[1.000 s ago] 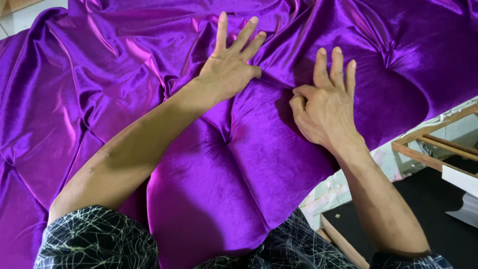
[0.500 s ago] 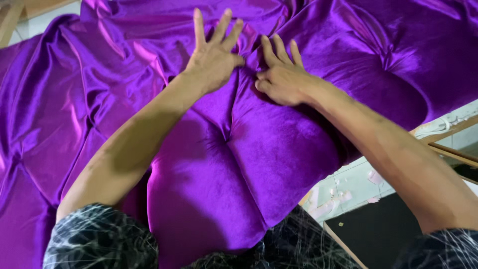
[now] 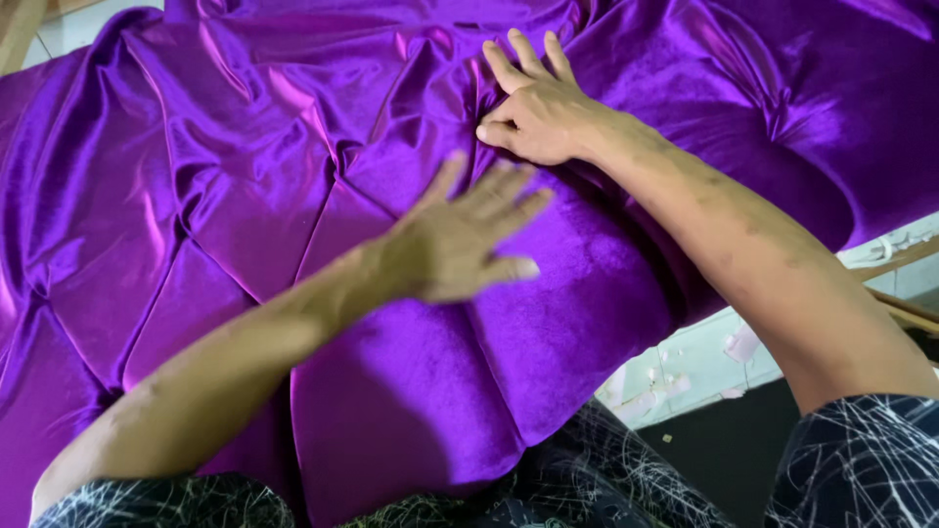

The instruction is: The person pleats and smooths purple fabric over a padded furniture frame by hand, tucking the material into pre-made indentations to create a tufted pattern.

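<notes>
Bright daylight, satin glare, left hand motion-blurred.

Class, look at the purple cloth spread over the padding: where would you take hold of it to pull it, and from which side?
Probably pinch the raised fold in the purple cloth, just left of the right hand, coming from above. There the cloth stands up in loose ridges; over the padded bulges it lies taut and offers nothing to pinch. The left hand is blurred, palm down.

Bare forearms; short dark sleeves with thin white scribbled lines.
</notes>
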